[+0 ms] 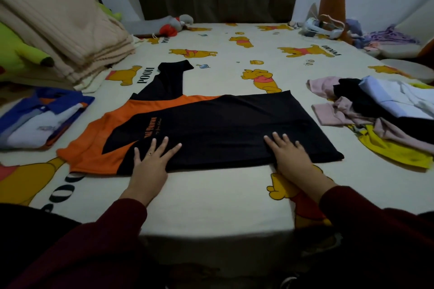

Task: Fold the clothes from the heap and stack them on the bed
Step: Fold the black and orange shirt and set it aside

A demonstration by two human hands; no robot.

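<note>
On the bed (223, 195) a black and orange shirt (211, 129) lies spread flat, the left hand (152, 159) and right hand (288, 155) pressing its near edge with fingers straight and splayed, between the folded stack (40, 115) at left and the clothes heap (380, 112) at right

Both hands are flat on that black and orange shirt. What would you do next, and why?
Probably fold the far sleeve in over the body. The black and orange shirt lies spread flat, its near edge already folded, with the left hand and right hand pressing on it, while that sleeve sticks out toward the far side.
</note>
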